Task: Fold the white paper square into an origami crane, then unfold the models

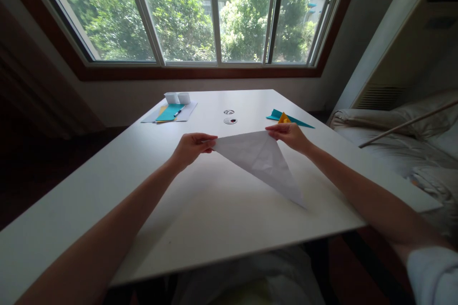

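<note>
A white sheet of paper (263, 159) folded into a triangle hangs just above the white table (200, 219), its long point aimed toward me and to the right. My left hand (191, 147) pinches its left corner with closed fingers. My right hand (289, 136) pinches the upper right corner the same way. The paper shows creases across its middle.
At the far left lie white and teal sheets (170, 112) with a pen (177, 113) on them and two small white boxes (177, 97) behind. A teal folded paper (291, 119) and a yellow one (284, 118) lie far right. A cable hole (230, 120) sits mid-table. A bed (400, 143) stands right.
</note>
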`<state>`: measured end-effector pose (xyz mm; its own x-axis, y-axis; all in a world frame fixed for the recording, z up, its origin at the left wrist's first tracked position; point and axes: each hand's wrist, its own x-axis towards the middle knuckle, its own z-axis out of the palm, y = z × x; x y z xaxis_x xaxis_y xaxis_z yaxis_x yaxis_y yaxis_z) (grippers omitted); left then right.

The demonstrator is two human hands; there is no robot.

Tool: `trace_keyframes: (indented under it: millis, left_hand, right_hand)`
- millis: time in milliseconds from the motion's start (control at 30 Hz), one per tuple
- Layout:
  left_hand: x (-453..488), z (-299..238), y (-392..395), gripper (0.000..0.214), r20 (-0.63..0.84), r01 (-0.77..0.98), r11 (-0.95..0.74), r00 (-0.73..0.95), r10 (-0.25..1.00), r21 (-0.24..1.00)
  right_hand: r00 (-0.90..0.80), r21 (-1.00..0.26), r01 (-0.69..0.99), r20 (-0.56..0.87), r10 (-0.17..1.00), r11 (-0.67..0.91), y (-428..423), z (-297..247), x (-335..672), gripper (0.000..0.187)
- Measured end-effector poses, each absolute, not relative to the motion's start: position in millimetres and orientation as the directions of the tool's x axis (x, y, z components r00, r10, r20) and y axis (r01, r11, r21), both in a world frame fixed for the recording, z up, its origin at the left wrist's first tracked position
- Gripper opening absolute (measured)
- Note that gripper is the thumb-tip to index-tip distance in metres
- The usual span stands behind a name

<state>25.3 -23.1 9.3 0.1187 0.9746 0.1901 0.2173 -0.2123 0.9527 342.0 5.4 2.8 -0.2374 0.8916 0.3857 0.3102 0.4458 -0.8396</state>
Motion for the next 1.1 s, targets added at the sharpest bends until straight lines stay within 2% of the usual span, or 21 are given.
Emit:
trace_keyframes:
  millis: [100, 167, 233, 300, 367, 433, 500, 600, 700, 867, 1033, 1100]
  left_hand:
    - [16, 9, -17, 0.043, 0.125, 0.345, -0.182, 0.181, 0.976, 0.921]
    - [10, 7, -14, 0.036, 0.131, 0.525, -0.218, 0.197, 0.972, 0.823]
    - [8, 6, -13, 0.027, 0.231, 0.723, -0.306, 0.205, 0.951, 0.619]
    - [13, 4, -18, 0.024, 0.372, 0.840, -0.405, 0.268, 0.889, 0.361]
    - [26, 3, -28, 0.024, 0.437, 0.839, -0.516, 0.404, 0.804, 0.172]
    - [43, 2, -42, 0.024, 0.389, 0.763, -0.639, 0.562, 0.730, 0.097]
    - [60, 0, -55, 0.025, 0.314, 0.667, -0.739, 0.686, 0.657, 0.089]
    - [74, -2, -70, 0.029, 0.224, 0.590, -0.801, 0.770, 0.597, 0.105]
    - [79, -4, -76, 0.037, 0.151, 0.616, -0.781, 0.767, 0.624, 0.100]
    - [83, -7, -84, 0.065, 0.115, 0.666, -0.744, 0.735, 0.668, 0.058]
    - [88, -10, -91, 0.073, 0.059, 0.609, -0.789, 0.788, 0.613, 0.075]
    - [89, -10, -93, 0.082, 0.024, 0.598, -0.795, 0.798, 0.603, 0.102]
  right_hand:
    - [-0.355, -0.838, 0.363, 0.280, 0.892, 0.407, 7, -5, 340, 0.035]
    - [-0.421, -0.810, 0.422, 0.223, 0.879, 0.408, 6, -11, 335, 0.033]
    - [-0.443, -0.750, 0.507, 0.197, 0.875, 0.425, 3, -15, 327, 0.031]
    - [-0.414, -0.679, 0.597, 0.195, 0.889, 0.426, -1, -17, 319, 0.027]
    - [-0.376, -0.640, 0.651, 0.194, 0.906, 0.407, -5, -17, 313, 0.025]
    - [-0.354, -0.629, 0.672, 0.192, 0.915, 0.392, -6, -16, 309, 0.024]
    - [-0.344, -0.626, 0.678, 0.193, 0.919, 0.385, -7, -16, 308, 0.024]
    - [-0.331, -0.627, 0.680, 0.197, 0.923, 0.379, -8, -17, 307, 0.024]
    - [-0.322, -0.623, 0.686, 0.203, 0.925, 0.376, -8, -18, 307, 0.023]
    - [-0.327, -0.616, 0.684, 0.221, 0.919, 0.392, -8, -18, 307, 0.023]
    - [-0.338, -0.592, 0.690, 0.247, 0.908, 0.417, -5, -20, 309, 0.022]
    - [-0.344, -0.586, 0.689, 0.252, 0.905, 0.425, -5, -20, 309, 0.022]
